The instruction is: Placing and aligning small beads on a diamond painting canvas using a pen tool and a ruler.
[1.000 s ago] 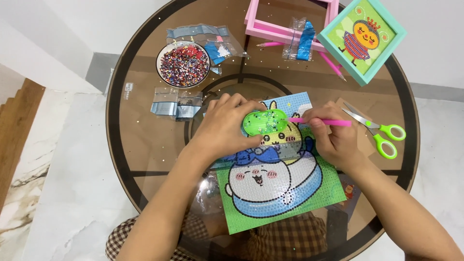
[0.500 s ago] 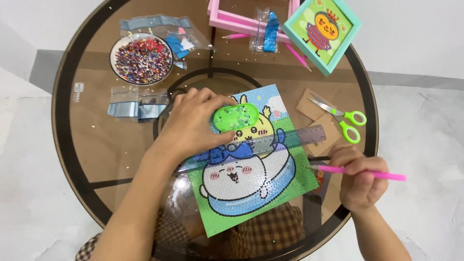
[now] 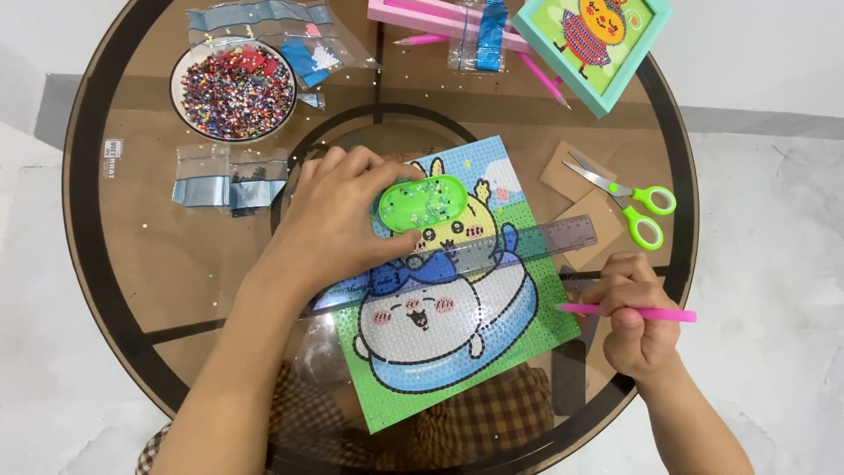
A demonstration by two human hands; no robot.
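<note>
Left hand: fingers loosely spread, resting on diamond-painting canvas, fingertips touching green bead tray.
Right hand: fingers pinching pink applicator pen, just beside canvas edge.
Clear ruler: lying across canvas.

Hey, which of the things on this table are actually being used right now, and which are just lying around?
In use: left hand, green tray, canvas, ruler, right hand, pink pen.

Lying about: scissors, bead bowl, bead bags, framed picture, pink frame.
</note>
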